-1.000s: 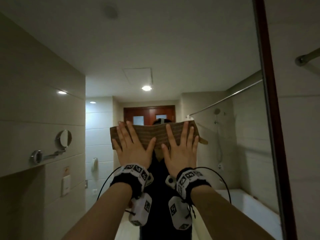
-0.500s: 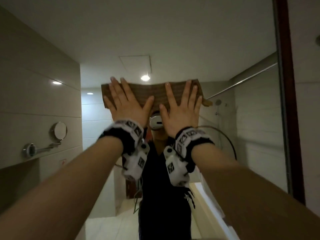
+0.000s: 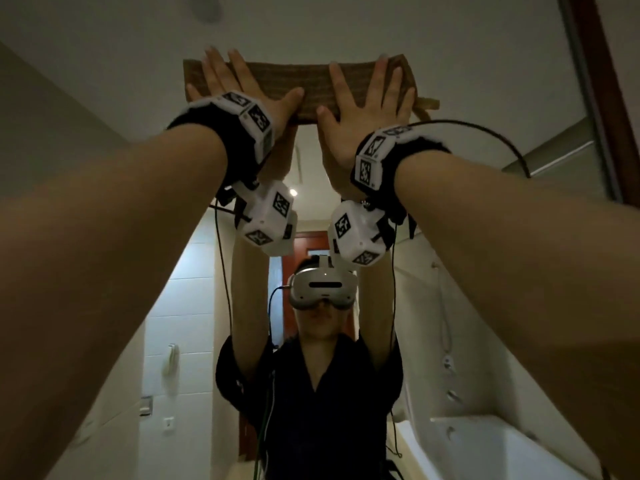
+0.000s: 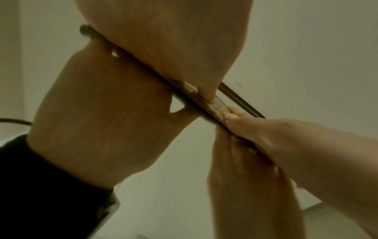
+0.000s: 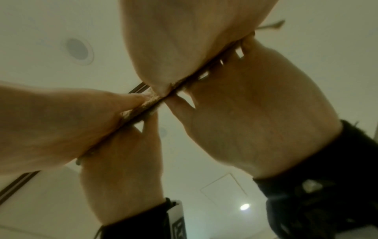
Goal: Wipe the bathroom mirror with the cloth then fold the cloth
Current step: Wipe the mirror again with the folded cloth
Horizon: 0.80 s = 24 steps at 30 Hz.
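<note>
**Both palms flat on the cloth, high on the mirror**

Now, in the head view, I am seeing my left hand and right hand pressing the brown cloth against the mirror, fingers straight and spread, near its top.

From the left wrist, the cloth is showing edge-on under the left hand.

From the right wrist, the right hand is lying flat on the cloth, meeting its reflection.
</note>
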Tool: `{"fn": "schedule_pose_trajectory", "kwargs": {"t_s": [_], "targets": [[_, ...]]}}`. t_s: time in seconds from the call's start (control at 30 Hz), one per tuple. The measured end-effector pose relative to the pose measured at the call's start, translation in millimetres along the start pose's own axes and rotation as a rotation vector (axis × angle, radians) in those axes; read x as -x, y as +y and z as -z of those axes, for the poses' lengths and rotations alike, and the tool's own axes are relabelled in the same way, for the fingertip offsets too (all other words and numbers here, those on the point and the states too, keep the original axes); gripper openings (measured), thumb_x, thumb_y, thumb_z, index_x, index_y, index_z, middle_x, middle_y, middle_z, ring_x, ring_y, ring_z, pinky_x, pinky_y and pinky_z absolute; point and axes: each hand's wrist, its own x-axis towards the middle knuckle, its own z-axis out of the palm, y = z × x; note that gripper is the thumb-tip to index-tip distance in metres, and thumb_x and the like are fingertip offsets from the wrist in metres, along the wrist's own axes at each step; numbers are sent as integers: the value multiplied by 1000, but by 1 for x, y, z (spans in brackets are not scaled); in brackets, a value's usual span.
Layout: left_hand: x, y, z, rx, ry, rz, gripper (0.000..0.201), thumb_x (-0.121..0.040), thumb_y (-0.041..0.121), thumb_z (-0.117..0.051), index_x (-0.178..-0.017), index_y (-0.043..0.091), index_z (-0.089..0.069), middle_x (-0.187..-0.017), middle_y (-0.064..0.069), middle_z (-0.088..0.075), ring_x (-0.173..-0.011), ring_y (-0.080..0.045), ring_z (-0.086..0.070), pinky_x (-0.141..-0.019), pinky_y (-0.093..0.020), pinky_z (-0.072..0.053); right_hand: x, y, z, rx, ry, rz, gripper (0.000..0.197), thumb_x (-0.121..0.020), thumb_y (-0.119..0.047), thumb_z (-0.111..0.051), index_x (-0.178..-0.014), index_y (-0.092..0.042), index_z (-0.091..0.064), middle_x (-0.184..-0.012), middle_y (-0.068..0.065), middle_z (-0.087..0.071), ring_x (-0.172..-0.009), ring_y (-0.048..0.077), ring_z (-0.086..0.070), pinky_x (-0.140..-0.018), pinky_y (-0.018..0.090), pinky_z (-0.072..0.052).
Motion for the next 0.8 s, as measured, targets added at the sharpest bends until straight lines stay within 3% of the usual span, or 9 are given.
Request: {"fn": "schedule_pose_trajectory", "kwargs": {"t_s": [0.47, 0.8], "targets": [[-11, -3, 1, 24, 14, -16, 107, -79, 83, -27, -152, 15, 12, -159, -12, 17, -147, -31, 11, -117, -55, 1, -13, 4, 0, 23, 30, 61, 64, -95, -61, -23, -151, -41, 1, -159, 16, 16, -146, 38, 14, -116, 55, 8], [53, -17, -18, 57, 76, -37, 104, -80, 82, -19, -152, 13, 8, -159, -13, 15, -147, -27, 11, -116, -52, 7, 39, 7, -1, 18, -35, 85, 68, -93, -63, -24, -151, -41, 4, -158, 18, 17, -145, 40, 14, -117, 55, 7]]}}
